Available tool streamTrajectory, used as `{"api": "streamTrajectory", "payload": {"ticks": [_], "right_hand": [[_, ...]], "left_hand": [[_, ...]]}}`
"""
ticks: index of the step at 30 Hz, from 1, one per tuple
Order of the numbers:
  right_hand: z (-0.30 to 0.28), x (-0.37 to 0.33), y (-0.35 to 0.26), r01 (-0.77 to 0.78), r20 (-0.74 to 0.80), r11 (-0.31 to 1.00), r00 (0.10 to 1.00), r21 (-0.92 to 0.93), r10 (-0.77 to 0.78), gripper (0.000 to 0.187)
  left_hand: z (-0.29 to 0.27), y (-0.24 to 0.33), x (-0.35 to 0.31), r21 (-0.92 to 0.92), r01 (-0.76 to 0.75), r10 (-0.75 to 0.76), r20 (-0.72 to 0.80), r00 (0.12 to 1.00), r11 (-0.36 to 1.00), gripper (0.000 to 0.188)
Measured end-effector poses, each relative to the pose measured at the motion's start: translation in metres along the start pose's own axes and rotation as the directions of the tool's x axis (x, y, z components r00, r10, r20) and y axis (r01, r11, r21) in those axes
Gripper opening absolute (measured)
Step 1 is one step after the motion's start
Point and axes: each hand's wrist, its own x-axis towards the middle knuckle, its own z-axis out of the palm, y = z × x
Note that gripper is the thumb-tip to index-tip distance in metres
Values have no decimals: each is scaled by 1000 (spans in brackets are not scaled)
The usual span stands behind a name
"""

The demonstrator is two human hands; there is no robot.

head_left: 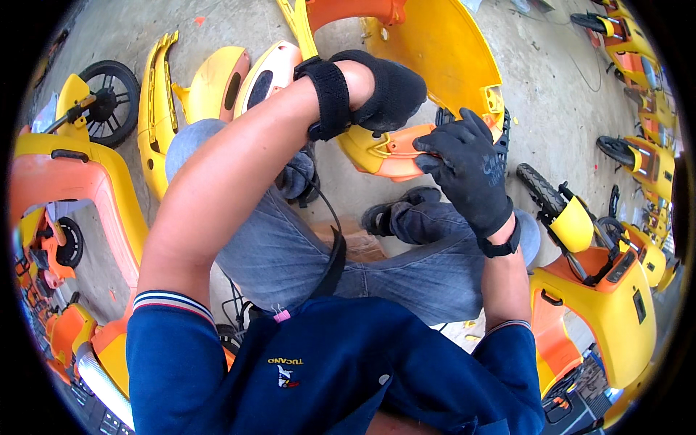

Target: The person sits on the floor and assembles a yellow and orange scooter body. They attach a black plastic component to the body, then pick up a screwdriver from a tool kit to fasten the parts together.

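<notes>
Underneath, one grey concrete floor (558, 130) is spreading below everything else. One yellow-and-orange scooter body (119, 188) is standing at my left; another scooter body (616, 312) is standing at my right.

One yellow shell (471, 58), broad and curved, is sitting just beyond my knees, its near end lying about my hands. Handling, by my judgement: it is looking thin-walled and plastic, so probably light for its bulk, stiff along the curve, slightly springy at the rim, smooth enough for slipping on a glove. Best holds: the thick rim and the moulded corners; thin tabs are seeming the likeliest to crack.

One long yellow panel (152, 156) is lying at the upper left, near one black wheel (112, 105).

One orange section (406, 141) is showing at the shell's near end; whether it is joining the shell as one piece, I cannot tell.

One right hand (467, 163), black-gloved: my thumb and forefinger are pinching the orange section's edge, nearly together.

One left hand (391, 94), black-gloved: it is hanging over the shell's near end, fingers curling away from view; spread and grip, I cannot tell.

One black wrist strap (330, 94) is circling my left wrist.
</notes>
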Motion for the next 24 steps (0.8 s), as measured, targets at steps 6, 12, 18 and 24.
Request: {"api": "streamTrajectory", "payload": {"ticks": [6,12,18,24], "right_hand": [[-2,1,-3,-26,-32,999,999,28,27,20],[-2,-2,2,-39,-66,999,997,19,40,22],[-5,3,-4,-83,6,996,997,-9,83,23],[-5,1,-6,-42,29,997,999,-69,44,23]], "left_hand": [[23,-6,16,46,-96,103,-183,978,994,24],[21,1,16,3,-90,88,-250,964,996,24],[26,-2,15,-21,-52,42,-313,949,998,27],[31,-8,21,-100,-47,11,-334,943,994,23]]}}
